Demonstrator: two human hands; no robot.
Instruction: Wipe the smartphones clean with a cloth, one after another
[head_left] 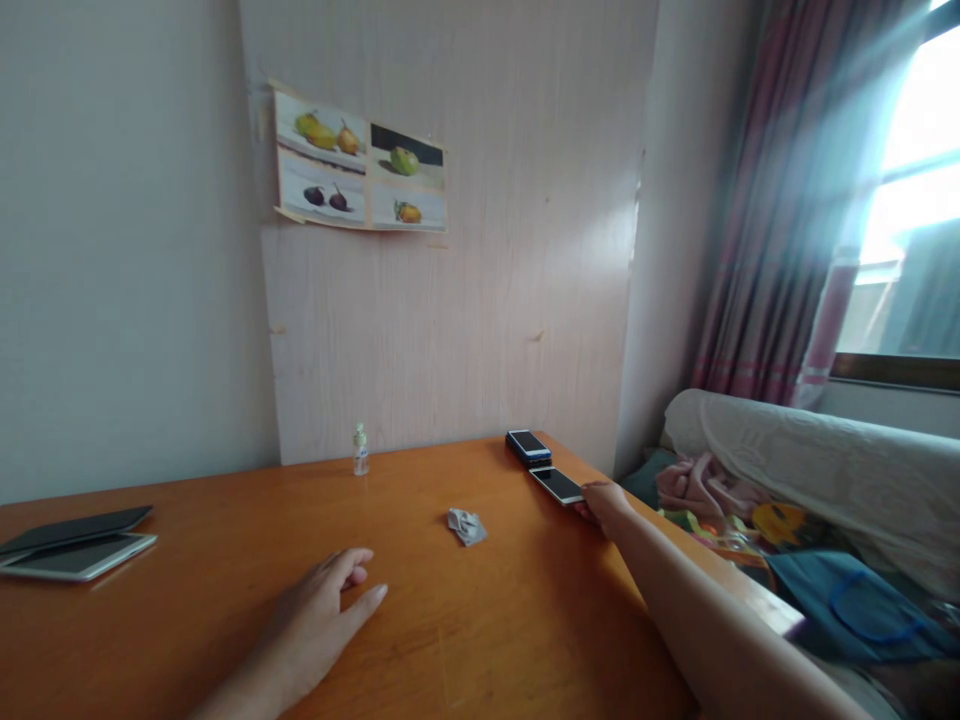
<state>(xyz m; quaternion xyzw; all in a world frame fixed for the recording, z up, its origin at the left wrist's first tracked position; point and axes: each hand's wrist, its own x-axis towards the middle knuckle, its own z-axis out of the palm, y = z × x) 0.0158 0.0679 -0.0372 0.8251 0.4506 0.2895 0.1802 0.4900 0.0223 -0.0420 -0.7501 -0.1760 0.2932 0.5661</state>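
Observation:
My right hand (pixel 600 503) reaches to the right side of the table and grips the near end of a white smartphone (pixel 556 484) with a dark screen. Just behind that phone lies a stack of phones (pixel 529 445), the top one also white-edged. My left hand (pixel 330 605) is over the near left part of the table, thumb and fingers apart, holding nothing. A crumpled grey cloth (pixel 466 526) lies between my two hands. Farther back stands a small clear spray bottle (pixel 361 450) with a pale top.
A tablet (pixel 82 560) with a dark, partly lifted cover lies at the table's left. The orange-brown table (pixel 420 640) meets a panelled wall at the back. Past its right edge are a white-covered roll (pixel 810 445), clothes and a blue bag (pixel 855 605).

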